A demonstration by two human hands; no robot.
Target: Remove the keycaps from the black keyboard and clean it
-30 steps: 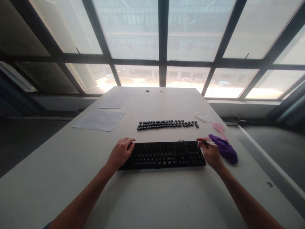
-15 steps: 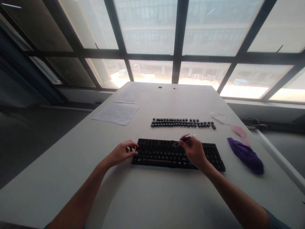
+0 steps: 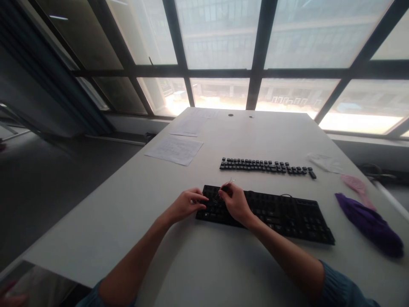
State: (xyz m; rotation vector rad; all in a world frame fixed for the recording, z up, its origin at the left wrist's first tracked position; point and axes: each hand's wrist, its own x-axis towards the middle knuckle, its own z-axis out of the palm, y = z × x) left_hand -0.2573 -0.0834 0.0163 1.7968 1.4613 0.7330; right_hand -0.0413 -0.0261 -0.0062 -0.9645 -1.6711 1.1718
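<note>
A black keyboard (image 3: 281, 213) lies on the pale table (image 3: 198, 264) in front of me. My left hand (image 3: 185, 204) rests curled on the keyboard's left end, fingertips on its edge. My right hand (image 3: 234, 200) hovers over the keyboard's left part and pinches a thin wire tool (image 3: 225, 187), whose tip points down at the keys. Behind the keyboard lies a row of loose black keycaps (image 3: 266, 165).
Printed paper sheets (image 3: 174, 149) lie at the far left of the table. A purple cloth (image 3: 369, 224) and a pink brush (image 3: 356, 185) sit at the right. A clear plastic bag (image 3: 324, 162) lies beyond them. Large windows stand behind the table.
My right hand has carried the thin tool from the keyboard's right end across to its left end, close to my left hand. The view has swung left.
</note>
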